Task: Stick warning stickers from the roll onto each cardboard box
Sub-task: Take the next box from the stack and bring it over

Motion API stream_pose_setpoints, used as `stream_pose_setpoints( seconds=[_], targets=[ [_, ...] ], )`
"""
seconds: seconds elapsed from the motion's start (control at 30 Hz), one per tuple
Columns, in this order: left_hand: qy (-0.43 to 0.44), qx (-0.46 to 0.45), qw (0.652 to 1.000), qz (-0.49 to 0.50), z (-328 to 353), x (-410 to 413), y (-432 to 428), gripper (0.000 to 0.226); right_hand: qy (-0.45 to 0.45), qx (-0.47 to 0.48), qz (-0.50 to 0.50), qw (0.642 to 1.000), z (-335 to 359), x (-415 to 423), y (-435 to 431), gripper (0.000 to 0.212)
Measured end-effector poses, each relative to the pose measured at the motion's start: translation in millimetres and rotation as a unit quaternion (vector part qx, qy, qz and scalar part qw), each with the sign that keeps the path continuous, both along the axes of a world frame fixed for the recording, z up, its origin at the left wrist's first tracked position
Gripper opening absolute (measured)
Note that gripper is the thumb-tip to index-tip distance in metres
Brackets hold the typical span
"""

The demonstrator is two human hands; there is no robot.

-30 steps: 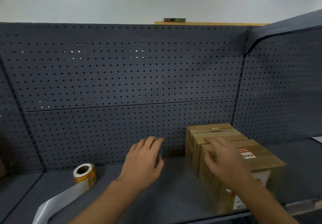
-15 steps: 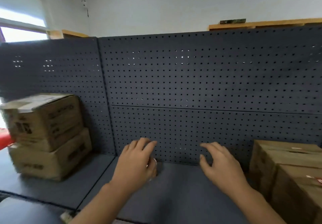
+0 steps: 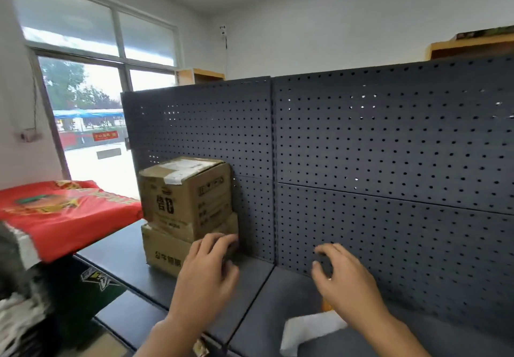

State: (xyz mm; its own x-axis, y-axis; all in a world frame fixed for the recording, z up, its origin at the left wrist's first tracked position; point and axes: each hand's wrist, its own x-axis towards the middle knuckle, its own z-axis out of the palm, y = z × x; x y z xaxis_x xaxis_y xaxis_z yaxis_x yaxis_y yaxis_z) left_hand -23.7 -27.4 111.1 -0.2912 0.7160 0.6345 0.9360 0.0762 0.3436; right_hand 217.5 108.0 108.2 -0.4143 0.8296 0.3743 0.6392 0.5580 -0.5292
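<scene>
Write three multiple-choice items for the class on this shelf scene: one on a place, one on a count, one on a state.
1. Where does the upper cardboard box sit?
A. On the lower cardboard box
B. On the red cloth
C. On the floor

2. How many cardboard boxes show?
A. One
B. Two
C. Four

3. What is in the left hand?
A. A box
B. Scissors
C. Nothing visible

Answers: 1 A, the boxes form a stack against the pegboard. 2 B, only that stack of two is in view. 3 C, its fingers are spread open just short of the lower box; the right hand likewise hovers with no grip on anything.
</scene>
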Motion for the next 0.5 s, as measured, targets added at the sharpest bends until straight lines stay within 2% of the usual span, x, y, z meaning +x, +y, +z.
stream_pose_setpoints(
  seconds=[0.17,0.3,0.4,0.5],
  targets=[
    [-0.187,0.064,0.977,0.081,13,-82,-20,0.046,0.134,-0.146,0.047,0.979,8,-104,-4,0.005],
    [-0.224,0.077,0.965,0.114,26,-138,-31,0.044,0.207,-0.204,0.069,0.954,24,-173,-11,0.008],
    [-0.213,0.084,0.966,0.12,32,-176,-30,0.047,0.249,-0.231,0.066,0.938,32,-210,-5,0.009],
    [-0.221,0.093,0.963,0.122,48,-218,-20,0.048,0.274,-0.243,0.052,0.929,44,-242,9,0.019]
  ],
)
